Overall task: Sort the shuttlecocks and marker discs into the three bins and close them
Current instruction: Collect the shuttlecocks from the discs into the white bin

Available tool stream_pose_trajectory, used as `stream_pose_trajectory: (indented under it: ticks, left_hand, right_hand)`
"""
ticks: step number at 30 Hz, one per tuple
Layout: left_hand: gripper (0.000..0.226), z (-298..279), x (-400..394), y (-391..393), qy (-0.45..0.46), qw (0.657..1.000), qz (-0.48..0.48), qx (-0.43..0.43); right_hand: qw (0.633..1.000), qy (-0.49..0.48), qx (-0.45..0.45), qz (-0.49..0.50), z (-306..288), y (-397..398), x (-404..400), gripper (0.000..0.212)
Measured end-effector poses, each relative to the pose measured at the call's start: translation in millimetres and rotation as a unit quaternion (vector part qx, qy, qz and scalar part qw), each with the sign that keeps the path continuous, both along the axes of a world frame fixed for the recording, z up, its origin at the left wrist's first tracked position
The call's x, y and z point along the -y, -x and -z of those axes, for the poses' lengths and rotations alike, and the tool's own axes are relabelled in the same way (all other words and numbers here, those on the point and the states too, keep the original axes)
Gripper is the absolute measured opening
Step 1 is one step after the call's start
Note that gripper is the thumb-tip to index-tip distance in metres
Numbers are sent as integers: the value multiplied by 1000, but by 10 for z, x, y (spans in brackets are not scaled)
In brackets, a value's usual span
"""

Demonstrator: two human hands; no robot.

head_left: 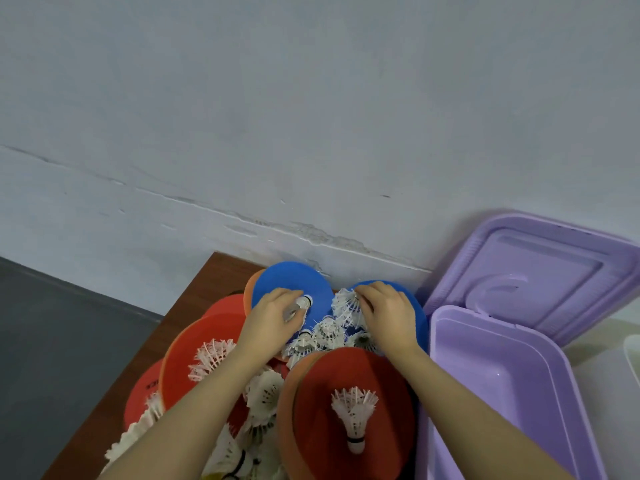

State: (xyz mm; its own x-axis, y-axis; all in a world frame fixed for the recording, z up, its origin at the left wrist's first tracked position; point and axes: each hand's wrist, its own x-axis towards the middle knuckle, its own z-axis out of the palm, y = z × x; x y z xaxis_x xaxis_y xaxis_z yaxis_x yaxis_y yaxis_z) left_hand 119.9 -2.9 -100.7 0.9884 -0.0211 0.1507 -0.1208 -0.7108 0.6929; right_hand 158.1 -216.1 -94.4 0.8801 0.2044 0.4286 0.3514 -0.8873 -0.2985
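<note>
No readable text anywhere

The only print in view is a small dark mark on the red marker disc [147, 389] lying at the left edge of the tabletop [214, 282]; it is too blurred and too small to make out as letters or numbers. The blue discs, the shuttlecocks and the purple bin with its lid show no legible label, brand, number or sign.

A plain indoor room, likely a storeroom or home corner: a bare grey wall [311, 116] with cracked paint stands just behind a brown wooden surface [194, 299], dark floor [52, 341] beside it.
</note>
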Motion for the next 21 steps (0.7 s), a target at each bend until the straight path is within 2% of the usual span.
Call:
stream_pose_trajectory:
  ticks: [2, 5, 8, 15, 21]
  left_hand:
    - [36, -133, 23, 39, -10, 998, -6, 57]
    - [28, -418, 110, 87, -34, 989, 10, 141]
    - [31, -709, 306, 155, -36, 980, 25, 196]
    - [29, -1255, 1303, 432, -36, 937, 105, 333]
    - [22, -1456, 2493, 742, 6, 914, 178, 364]
  right_hand:
    - [999, -4, 37, 2, -119, 49, 40, 28]
    - [997, -30, 77, 3, -359, 125, 145, 16]
    - [993, -57, 104, -3, -615, 255, 348, 13]
    - [984, -84, 153, 23, -1067, 841, 1318, 13]
    - [982, -64, 167, 67, -1237, 1358, 2477, 15]
